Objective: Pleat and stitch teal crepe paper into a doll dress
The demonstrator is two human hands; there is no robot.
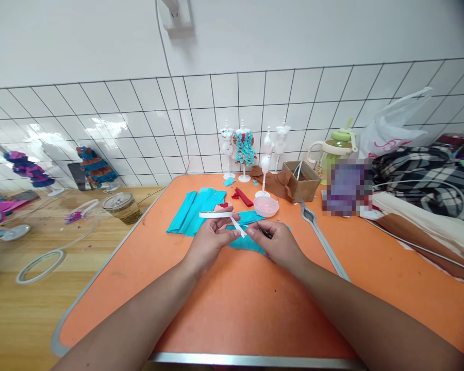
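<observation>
A roll of white tape point(211, 214) is held in my left hand point(211, 237), with a loose strip point(237, 225) running down from it toward my right hand. My left thumb and fingers pinch near the strip's lower end. Small dark scissors point(266, 233) are in my right hand point(280, 239), whose fingertips are close to the strip; whether they touch it I cannot tell. Turquoise crepe paper point(195, 210) lies behind my left hand, and another turquoise piece point(251, 245) lies under both hands. A red roll of paper point(244, 197) and a pink bowl point(266, 206) sit just beyond.
White mini dress forms point(282, 139) stand at the back, one wearing turquoise ruffles point(244, 148). To their right are a cardboard box point(302, 183), a green-lidded bottle point(334, 149) and plaid cloth point(413, 167). On the wooden table at left are a glass jar point(122, 208) and a tape ring point(40, 267).
</observation>
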